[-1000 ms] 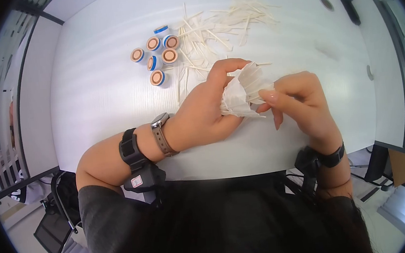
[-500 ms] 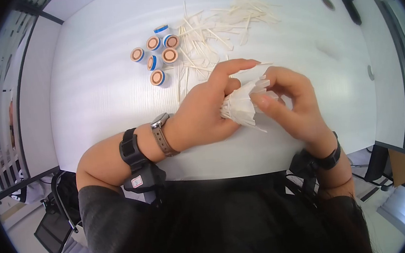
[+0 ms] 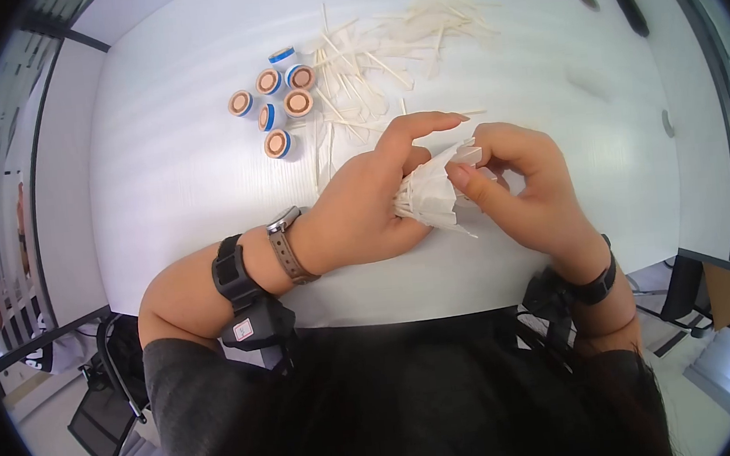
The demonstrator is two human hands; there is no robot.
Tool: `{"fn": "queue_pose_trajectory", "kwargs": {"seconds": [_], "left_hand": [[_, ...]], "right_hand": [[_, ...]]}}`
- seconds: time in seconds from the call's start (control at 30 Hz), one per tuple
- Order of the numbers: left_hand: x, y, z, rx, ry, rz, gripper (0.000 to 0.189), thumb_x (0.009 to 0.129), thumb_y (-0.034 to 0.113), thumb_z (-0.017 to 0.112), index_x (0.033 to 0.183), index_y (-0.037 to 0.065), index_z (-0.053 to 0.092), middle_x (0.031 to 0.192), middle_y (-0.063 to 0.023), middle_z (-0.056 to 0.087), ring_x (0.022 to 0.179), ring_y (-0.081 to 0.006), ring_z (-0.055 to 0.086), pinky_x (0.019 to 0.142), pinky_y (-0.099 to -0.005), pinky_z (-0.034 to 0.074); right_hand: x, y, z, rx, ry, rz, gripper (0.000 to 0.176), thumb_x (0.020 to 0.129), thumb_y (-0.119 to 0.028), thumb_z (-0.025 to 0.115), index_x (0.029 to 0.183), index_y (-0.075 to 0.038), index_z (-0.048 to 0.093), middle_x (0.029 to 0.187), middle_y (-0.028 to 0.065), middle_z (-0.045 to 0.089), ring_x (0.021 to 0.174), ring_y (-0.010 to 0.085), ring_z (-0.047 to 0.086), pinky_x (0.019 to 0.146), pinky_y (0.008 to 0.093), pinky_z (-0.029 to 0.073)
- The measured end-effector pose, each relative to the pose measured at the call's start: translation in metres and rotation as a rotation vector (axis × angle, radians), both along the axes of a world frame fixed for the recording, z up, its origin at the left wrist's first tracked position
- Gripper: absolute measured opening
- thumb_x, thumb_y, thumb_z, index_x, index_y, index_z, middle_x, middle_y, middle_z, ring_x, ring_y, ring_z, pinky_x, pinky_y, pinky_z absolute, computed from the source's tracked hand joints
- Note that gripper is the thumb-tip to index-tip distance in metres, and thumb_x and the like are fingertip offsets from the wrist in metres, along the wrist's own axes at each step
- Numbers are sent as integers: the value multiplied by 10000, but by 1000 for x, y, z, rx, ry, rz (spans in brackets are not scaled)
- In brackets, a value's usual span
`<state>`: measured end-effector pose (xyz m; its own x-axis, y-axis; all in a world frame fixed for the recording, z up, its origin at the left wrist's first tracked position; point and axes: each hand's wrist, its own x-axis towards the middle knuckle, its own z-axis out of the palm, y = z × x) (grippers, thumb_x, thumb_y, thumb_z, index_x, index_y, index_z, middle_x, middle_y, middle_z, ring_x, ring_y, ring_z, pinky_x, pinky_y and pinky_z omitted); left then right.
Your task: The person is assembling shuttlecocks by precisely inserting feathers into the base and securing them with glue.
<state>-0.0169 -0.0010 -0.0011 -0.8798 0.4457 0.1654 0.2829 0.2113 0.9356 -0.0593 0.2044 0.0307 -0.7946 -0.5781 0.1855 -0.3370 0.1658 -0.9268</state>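
Observation:
My left hand [image 3: 371, 201] is wrapped round a bundle of thin pale sticks with white papery pieces [image 3: 434, 193] that flare out to the right. Its index finger reaches out above the bundle. With thumb and fingertips, my right hand [image 3: 529, 184] pinches the flared edge of the white pieces. Beyond the hands lies a loose spread of similar thin sticks and white pieces [image 3: 359, 75]. Fingers hide part of the bundle.
Several small round containers [image 3: 276, 144] with blue bands and brown-ringed tops stand left of the loose sticks. More sticks [image 3: 451, 22] lie at the back of the white table [image 3: 178, 202]. Low side panels [image 3: 61, 178] border it.
The right hand has shifted slightly left along the flared edge of the bundle. The left hand keeps its grip. The view has moved a little.

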Motion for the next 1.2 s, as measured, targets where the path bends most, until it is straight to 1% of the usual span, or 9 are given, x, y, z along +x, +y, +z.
{"fn": "queue_pose_trajectory", "kwargs": {"seconds": [0.13,0.23,0.4,0.53,0.77,0.87,1.0,1.1,1.2], "left_hand": [[-1,-1,9,-9,-169,-12,702,846,11,668,1451,39,313,1307,-114,537,1044,-172,640,894,-309,498],[-1,4,-2,59,-35,43,711,812,100,673,1427,128,318,1031,-183,706,905,-346,694,763,-370,530],[-2,3,-5,-9,129,86,703,806,77,668,1422,129,334,985,-165,697,925,-358,689,769,-371,533],[0,2,2,32,8,37,699,830,-13,661,1447,48,336,1336,-113,486,1044,-168,613,854,-292,493],[1,2,5,-11,-105,64,574,814,27,748,1279,64,412,1043,-53,601,896,-92,597,725,-237,474],[2,6,3,-17,37,123,439,806,74,725,1135,73,434,823,-97,581,774,-265,640,716,-342,498],[2,3,8,-92,-49,103,355,805,71,729,1010,65,440,898,-129,583,798,-262,634,702,-348,502],[0,2,-2,-120,73,114,412,776,95,805,999,90,458,901,-12,552,786,-83,536,692,-244,453],[1,2,1,-131,24,118,397,778,99,802,991,88,468,902,-16,561,784,-95,536,703,-253,453]], "right_hand": [[-1,2,-1,6,21,-11,147,869,-68,696,760,-16,612,661,4,529,549,59,382,493,234,291],[-4,2,-4,-5,91,-13,206,875,-66,693,721,-17,564,661,-2,527,554,55,398,498,230,308],[-3,3,-2,-37,8,-28,200,880,-70,689,730,-15,569,662,3,530,573,54,436,515,222,339],[-2,1,-1,-45,-26,-51,197,882,-78,692,734,-18,578,663,-1,530,575,52,436,516,220,340],[-2,2,3,-39,174,-35,142,850,-52,707,742,-30,618,657,22,566,546,87,459,500,231,353],[1,0,6,-42,314,-38,138,822,-34,720,731,-36,616,645,33,561,534,111,483,489,245,368],[1,0,8,-11,357,-44,151,794,-17,725,708,-43,605,627,44,554,522,142,500,476,257,381],[3,-1,7,-11,372,-54,146,794,-11,717,707,-46,604,631,45,556,521,144,506,472,261,382],[2,0,7,1,390,-52,143,799,-7,707,707,-46,605,635,47,558,522,149,515,469,265,387]]}}
